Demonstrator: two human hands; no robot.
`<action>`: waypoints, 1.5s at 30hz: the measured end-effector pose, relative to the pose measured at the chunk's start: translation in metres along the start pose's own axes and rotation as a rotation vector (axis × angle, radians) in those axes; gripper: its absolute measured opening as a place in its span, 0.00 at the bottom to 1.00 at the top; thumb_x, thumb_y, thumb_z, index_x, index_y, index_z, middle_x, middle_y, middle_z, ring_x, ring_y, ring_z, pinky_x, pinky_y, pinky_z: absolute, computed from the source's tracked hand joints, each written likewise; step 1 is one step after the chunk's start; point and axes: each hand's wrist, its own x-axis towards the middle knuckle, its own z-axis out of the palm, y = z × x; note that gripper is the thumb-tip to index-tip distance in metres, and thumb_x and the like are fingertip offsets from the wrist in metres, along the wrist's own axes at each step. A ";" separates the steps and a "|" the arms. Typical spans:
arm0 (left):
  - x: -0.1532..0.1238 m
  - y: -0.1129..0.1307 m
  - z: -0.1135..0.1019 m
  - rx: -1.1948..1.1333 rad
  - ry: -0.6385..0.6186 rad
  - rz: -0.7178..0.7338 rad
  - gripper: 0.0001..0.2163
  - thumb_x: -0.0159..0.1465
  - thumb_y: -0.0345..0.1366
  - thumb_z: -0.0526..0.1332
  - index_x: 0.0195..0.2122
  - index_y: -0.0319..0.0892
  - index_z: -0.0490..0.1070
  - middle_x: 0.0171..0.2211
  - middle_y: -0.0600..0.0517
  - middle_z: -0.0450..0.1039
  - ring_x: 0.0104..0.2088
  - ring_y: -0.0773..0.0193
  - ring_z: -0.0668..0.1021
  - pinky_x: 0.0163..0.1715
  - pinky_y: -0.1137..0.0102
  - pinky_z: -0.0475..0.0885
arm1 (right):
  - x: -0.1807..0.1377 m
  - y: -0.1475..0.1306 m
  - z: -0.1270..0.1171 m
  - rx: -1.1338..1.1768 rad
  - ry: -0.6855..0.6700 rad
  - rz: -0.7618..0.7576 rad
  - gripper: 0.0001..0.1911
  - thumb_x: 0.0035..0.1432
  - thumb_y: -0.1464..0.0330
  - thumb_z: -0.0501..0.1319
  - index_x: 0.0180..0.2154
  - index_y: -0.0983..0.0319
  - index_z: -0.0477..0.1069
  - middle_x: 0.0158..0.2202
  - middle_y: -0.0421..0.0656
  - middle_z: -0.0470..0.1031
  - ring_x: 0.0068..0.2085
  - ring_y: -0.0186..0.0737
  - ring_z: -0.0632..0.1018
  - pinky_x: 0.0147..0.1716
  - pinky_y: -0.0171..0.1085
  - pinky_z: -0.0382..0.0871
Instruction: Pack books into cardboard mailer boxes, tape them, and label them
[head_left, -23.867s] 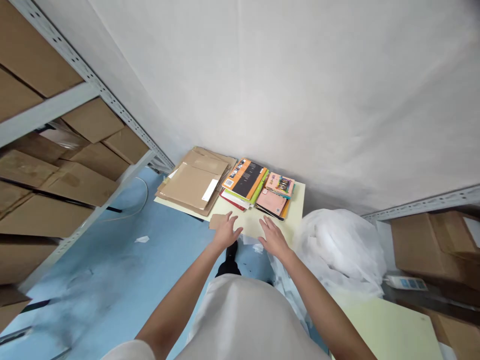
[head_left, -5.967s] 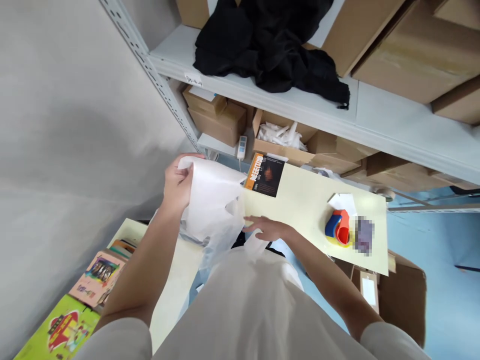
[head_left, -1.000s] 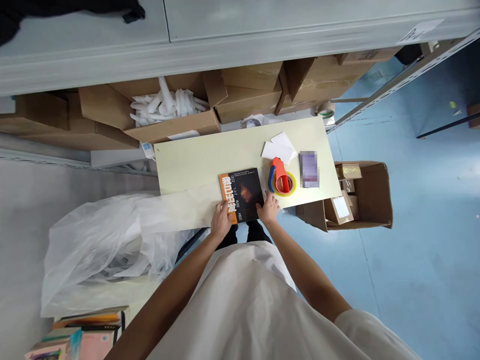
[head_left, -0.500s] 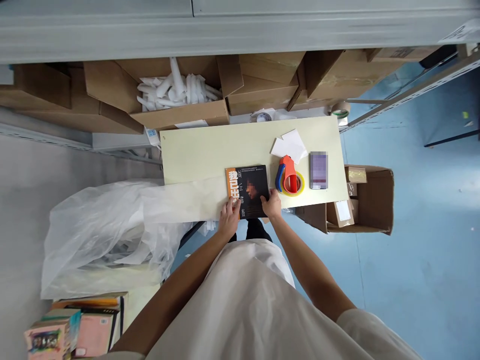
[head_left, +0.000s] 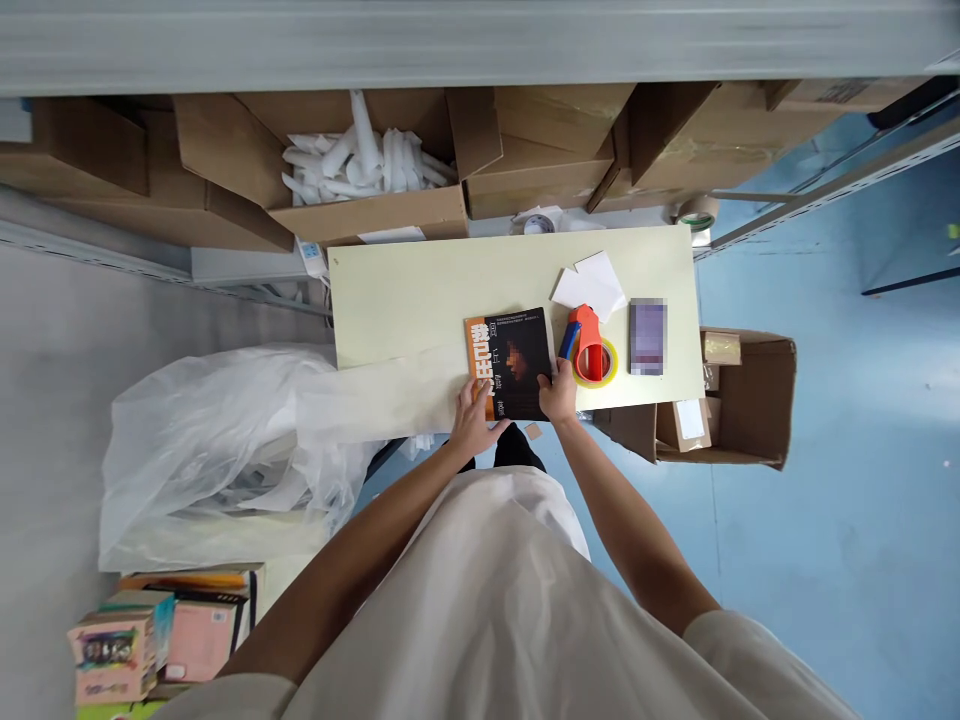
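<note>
A black book with an orange spine strip (head_left: 516,358) is lifted slightly at the near edge of a pale yellow table (head_left: 420,290). My left hand (head_left: 474,420) grips its lower left corner, thumb on the cover. My right hand (head_left: 559,388) grips its lower right corner. A flat translucent plastic bag (head_left: 375,395) lies on the table just left of the book, reaching under its left edge. An orange and blue tape dispenser with yellow tape (head_left: 592,352) stands right beside my right hand.
White paper slips (head_left: 592,283) and a purple rectangle (head_left: 648,336) lie on the table's right part. An open carton (head_left: 742,400) sits on the blue floor at right. A heap of plastic bags (head_left: 202,450) lies left. Cartons fill the shelf behind (head_left: 375,190). Stacked books (head_left: 150,640) lie at bottom left.
Over the last second the view shifted, and both hands kept hold of the book's near corners. The book has moved slightly farther onto the table, toward the tape dispenser.
</note>
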 end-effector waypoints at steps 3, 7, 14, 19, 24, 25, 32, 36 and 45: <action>0.010 0.016 0.006 -0.135 -0.007 -0.058 0.31 0.56 0.45 0.62 0.60 0.40 0.58 0.60 0.38 0.54 0.61 0.45 0.59 0.59 0.50 0.55 | -0.008 -0.008 -0.010 0.032 0.014 -0.051 0.15 0.49 0.70 0.56 0.42 0.61 0.62 0.41 0.49 0.72 0.43 0.47 0.73 0.45 0.46 0.66; 0.038 0.034 0.010 -0.336 -0.097 -0.078 0.28 0.59 0.47 0.58 0.59 0.42 0.61 0.61 0.40 0.55 0.62 0.47 0.58 0.60 0.52 0.54 | -0.005 -0.022 -0.023 0.095 0.109 -0.089 0.14 0.50 0.69 0.56 0.41 0.61 0.61 0.41 0.49 0.71 0.43 0.45 0.73 0.45 0.45 0.66; 0.065 0.063 -0.001 -0.653 -0.117 0.022 0.28 0.63 0.53 0.49 0.61 0.43 0.57 0.63 0.42 0.53 0.64 0.53 0.56 0.62 0.55 0.53 | 0.007 -0.050 -0.037 0.036 0.162 -0.097 0.13 0.48 0.68 0.58 0.39 0.61 0.63 0.38 0.46 0.71 0.38 0.43 0.73 0.43 0.45 0.67; 0.058 0.066 -0.031 -0.848 -0.045 0.089 0.31 0.63 0.57 0.45 0.61 0.42 0.55 0.60 0.42 0.60 0.60 0.55 0.63 0.59 0.61 0.59 | -0.007 -0.076 -0.025 0.300 -0.100 -0.095 0.26 0.45 0.62 0.64 0.47 0.61 0.64 0.40 0.45 0.71 0.39 0.42 0.73 0.39 0.42 0.70; 0.058 0.042 -0.078 -0.903 0.041 -0.014 0.26 0.62 0.54 0.51 0.52 0.39 0.65 0.48 0.43 0.73 0.47 0.56 0.75 0.46 0.64 0.70 | -0.003 -0.093 0.001 0.688 -0.503 -0.022 0.24 0.52 0.56 0.59 0.49 0.59 0.68 0.45 0.45 0.72 0.45 0.42 0.74 0.47 0.44 0.69; 0.058 0.034 -0.087 -0.859 0.045 -0.046 0.24 0.61 0.52 0.54 0.49 0.39 0.68 0.45 0.44 0.74 0.44 0.56 0.76 0.43 0.65 0.71 | -0.002 -0.096 0.008 0.744 -0.568 -0.004 0.23 0.52 0.56 0.58 0.49 0.59 0.69 0.46 0.45 0.73 0.46 0.42 0.74 0.48 0.45 0.68; 0.063 -0.036 -0.114 -0.424 0.141 -0.358 0.11 0.58 0.35 0.55 0.38 0.37 0.73 0.35 0.47 0.76 0.36 0.58 0.77 0.38 0.66 0.70 | -0.002 -0.089 0.053 0.566 -0.527 -0.099 0.19 0.54 0.61 0.56 0.47 0.60 0.69 0.50 0.48 0.72 0.49 0.44 0.73 0.51 0.45 0.65; 0.067 -0.068 -0.107 -0.357 0.133 -0.520 0.13 0.56 0.30 0.57 0.43 0.36 0.71 0.38 0.45 0.76 0.38 0.58 0.77 0.39 0.67 0.71 | 0.002 -0.049 0.061 0.158 -0.091 0.022 0.23 0.52 0.63 0.58 0.50 0.63 0.66 0.52 0.53 0.68 0.50 0.46 0.72 0.48 0.45 0.66; 0.064 -0.063 -0.082 0.102 0.240 -0.471 0.22 0.57 0.26 0.56 0.54 0.31 0.62 0.52 0.35 0.66 0.54 0.48 0.68 0.51 0.58 0.64 | 0.013 -0.032 0.081 -0.182 -0.131 0.064 0.26 0.51 0.71 0.56 0.54 0.66 0.60 0.43 0.50 0.73 0.48 0.46 0.71 0.47 0.43 0.65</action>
